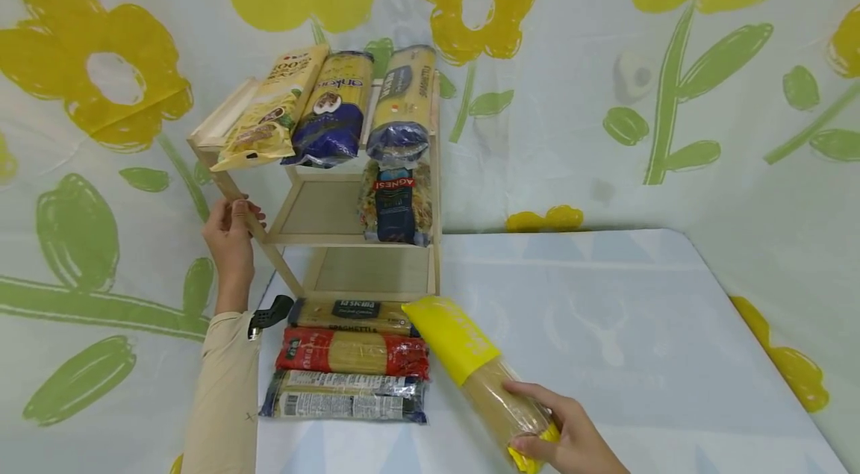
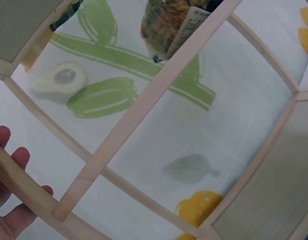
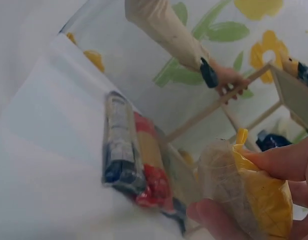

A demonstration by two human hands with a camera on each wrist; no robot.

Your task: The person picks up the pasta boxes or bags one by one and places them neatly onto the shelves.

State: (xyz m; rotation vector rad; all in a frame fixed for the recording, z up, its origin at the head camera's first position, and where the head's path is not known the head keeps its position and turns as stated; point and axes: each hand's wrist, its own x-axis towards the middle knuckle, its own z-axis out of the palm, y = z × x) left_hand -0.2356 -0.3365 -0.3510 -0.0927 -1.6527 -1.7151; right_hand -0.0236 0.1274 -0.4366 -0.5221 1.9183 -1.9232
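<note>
My left hand grips the left front upright of a wooden shelf rack, fingers wrapped round the post. In my right hand is a yellow-ended pack of spaghetti, pinched at its near end between thumb and fingers. The pack slants up and left, its far end close to the packs lying in front of the rack. The right wrist view shows that pack's yellow and clear end near the camera. A bag of colored pasta sits at the right of the middle shelf.
Three pasta packs lie on the top shelf: a yellow bag, a blue-and-yellow one and a spaghetti pack. Stacked toward me at the bottom are a spaghetti pack, a red one and a labelled one. Flowered cloth hangs behind.
</note>
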